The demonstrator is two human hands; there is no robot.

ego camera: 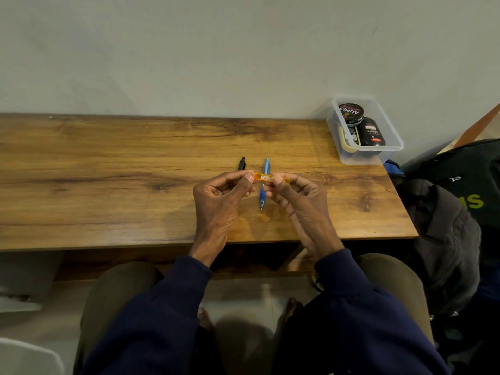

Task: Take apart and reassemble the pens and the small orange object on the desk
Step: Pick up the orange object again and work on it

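Obs.: the long brown wooden desk (108, 163) has strong dark grain and a smooth top with a soft satin sheen. The small orange translucent plastic piece (263, 177) is glossy and carries a pale printed label, paper by the look. The slim blue plastic pen (266, 166) has a smooth, shiny barrel. The short black plastic pen (241, 164) looks duller. The clear rectangular plastic box (362, 156) has slightly frosted walls. In it, the round black container (351, 112) has a glossy printed lid; metal or plastic not distinguishable. The dark navy sleeve (151, 315) is soft matt cloth. The pale grey wall (189, 50) is matt, faintly mottled.
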